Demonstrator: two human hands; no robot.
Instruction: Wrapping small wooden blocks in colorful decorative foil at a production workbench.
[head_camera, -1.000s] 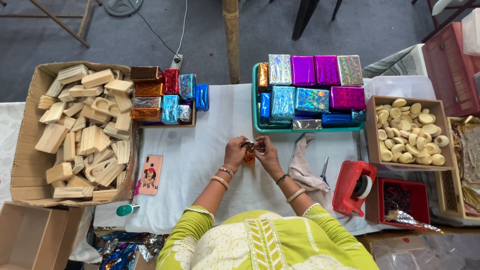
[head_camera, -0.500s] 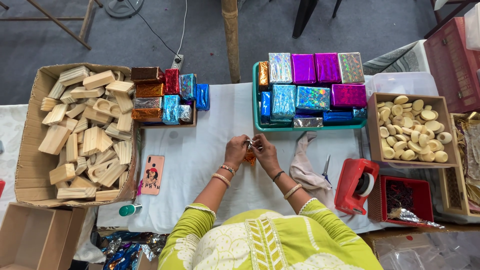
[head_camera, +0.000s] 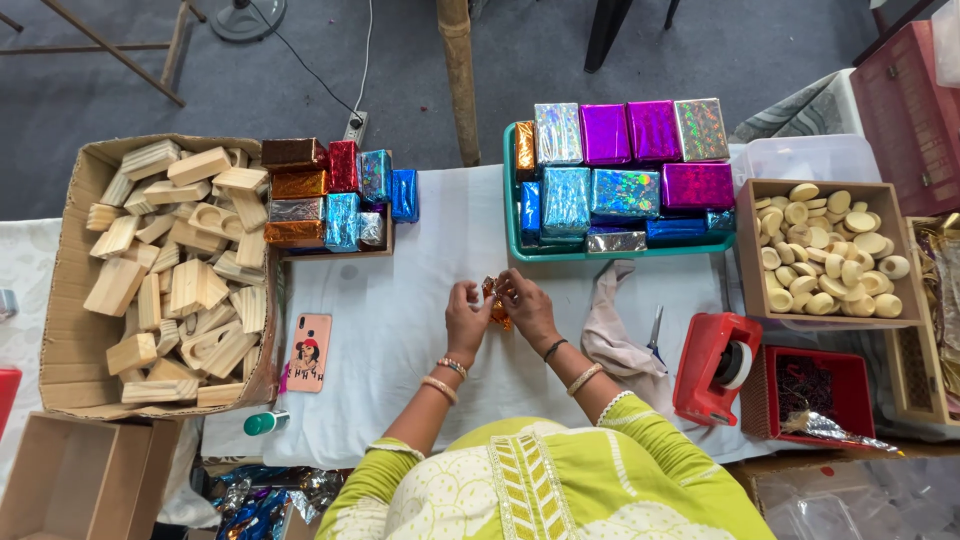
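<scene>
My left hand (head_camera: 466, 316) and my right hand (head_camera: 527, 306) meet over the white cloth (head_camera: 400, 330) in the middle of the table. Both pinch a small piece wrapped in orange foil (head_camera: 495, 304) between the fingertips. Most of the piece is hidden by my fingers. Behind my hands stands a green tray (head_camera: 520, 250) stacked with foil-wrapped blocks in purple, blue and silver.
A cardboard box of wooden blocks (head_camera: 160, 270) is at the left, with more wrapped blocks (head_camera: 330, 190) beside it. A phone (head_camera: 307, 351) lies on the cloth. At the right are a box of round pale pieces (head_camera: 825, 260), a red tape dispenser (head_camera: 712, 367), scissors (head_camera: 652, 338) and a beige cloth (head_camera: 610, 325).
My hands have shifted slightly on the orange foil piece, turning it between the fingers. The view has drifted a little.
</scene>
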